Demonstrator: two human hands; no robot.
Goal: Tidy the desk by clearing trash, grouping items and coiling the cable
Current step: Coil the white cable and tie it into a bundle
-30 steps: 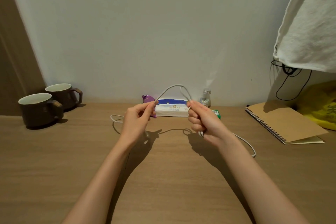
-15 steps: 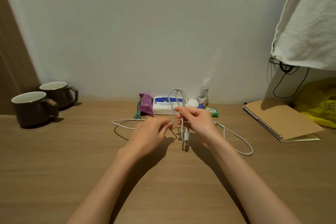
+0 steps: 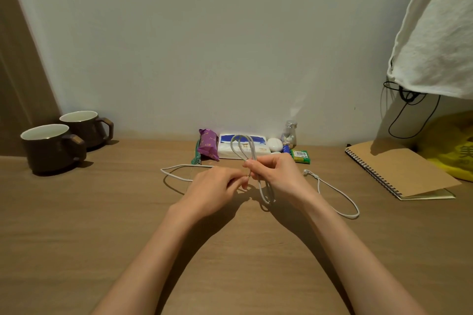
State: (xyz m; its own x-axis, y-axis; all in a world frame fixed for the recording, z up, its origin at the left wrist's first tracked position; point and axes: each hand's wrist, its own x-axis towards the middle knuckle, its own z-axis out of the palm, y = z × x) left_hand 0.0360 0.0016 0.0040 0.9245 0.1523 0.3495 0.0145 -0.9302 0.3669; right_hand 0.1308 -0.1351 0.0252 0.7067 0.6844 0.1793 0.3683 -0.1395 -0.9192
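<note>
wooden bench (image 3: 76,238) against a pale wall (image 3: 204,46). right hand (image 3: 279,174) is above its middle, fingers (image 3: 258,163) pinched round the white cable (image 3: 179,166), two loops standing up from the grip and one hanging below. left hand (image 3: 215,184) sits just beside, fingers curled; whether they hold the cable i cannot tell. loose cable lies on the bench to both sides.

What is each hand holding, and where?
The right hand grips the white cable at the waist of its gathered loops; the left hand pinches the strand just beside that grip.
</note>
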